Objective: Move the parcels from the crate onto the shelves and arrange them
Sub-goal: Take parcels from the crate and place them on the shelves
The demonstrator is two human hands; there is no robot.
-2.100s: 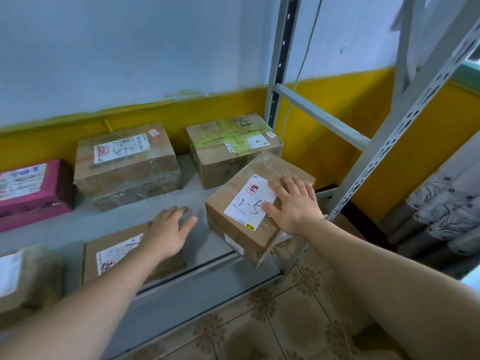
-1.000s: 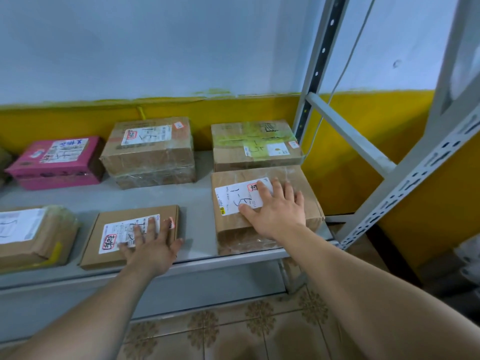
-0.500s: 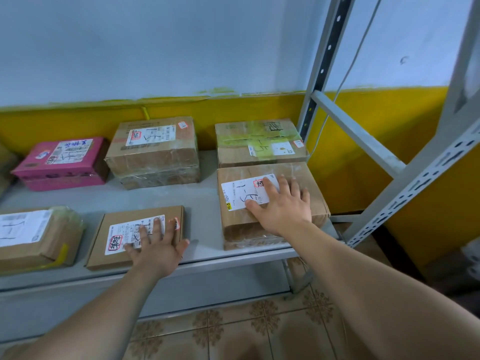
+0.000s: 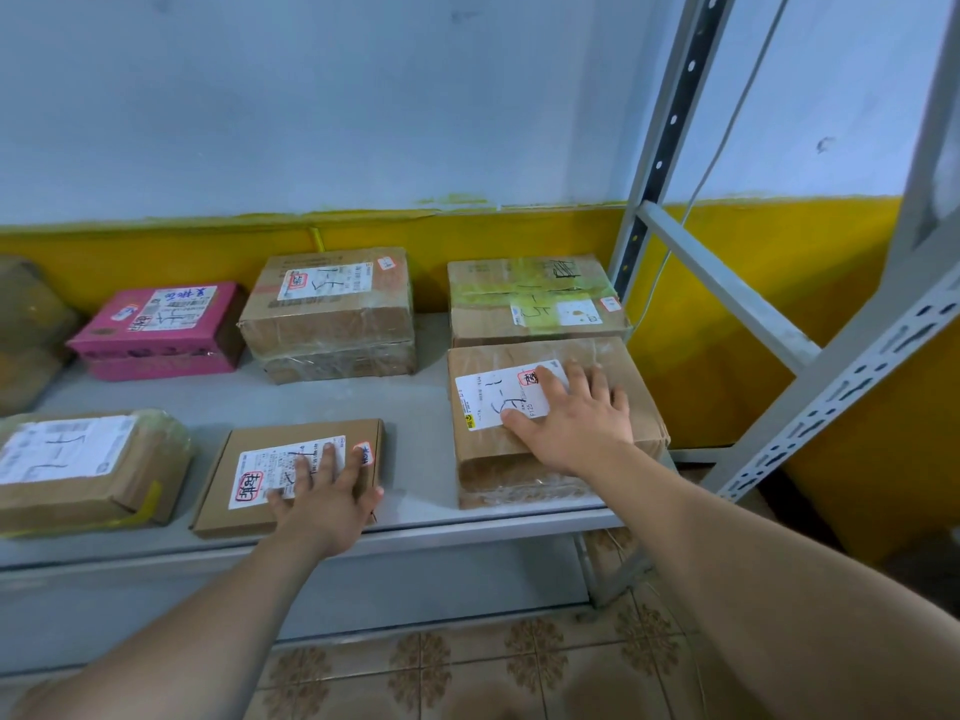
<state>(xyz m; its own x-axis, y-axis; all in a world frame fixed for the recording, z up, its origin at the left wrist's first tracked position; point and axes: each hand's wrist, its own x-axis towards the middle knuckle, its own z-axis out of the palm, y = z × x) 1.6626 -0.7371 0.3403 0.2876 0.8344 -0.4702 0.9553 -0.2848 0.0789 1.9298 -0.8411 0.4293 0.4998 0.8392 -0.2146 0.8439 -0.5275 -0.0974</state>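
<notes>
Whereas about two seconds back the taped brown parcel sat skewed with one corner hanging past the front lip, it now lies flat and square on the grey shelf, front row, 3 o'clock end. Half a second back it was already nearly home; only a slight push toward 12 since.

Position: the rear edge is against, or just short of, the green-taped box at its 12; the seam is too fine to tell. The front face is about flush with the lip.

Right hand: palm down on the parcel's top, fingers straight and spread, partly over the white label. It presses and grips nothing.

Left hand: likewise flat, fingers straight, on the flat cardboard mailer at the parcel's 9, with bare shelf between the two. It holds nothing.

Orientation: label face up, sides parallel to the shelf edges. The footprint is near square. Long axis judged 9–3, along the lip; low confidence, given the wide lens. The handwritten mark appears to run along 12–6, so it reads sideways from here.

Judgement: placement of this parcel is done, bar lifting the hand. It fills the front spot ahead of the green-taped box. The left hand is placed to true the mailer if needed. The crate is not in view, so how many parcels remain is unknown.
</notes>
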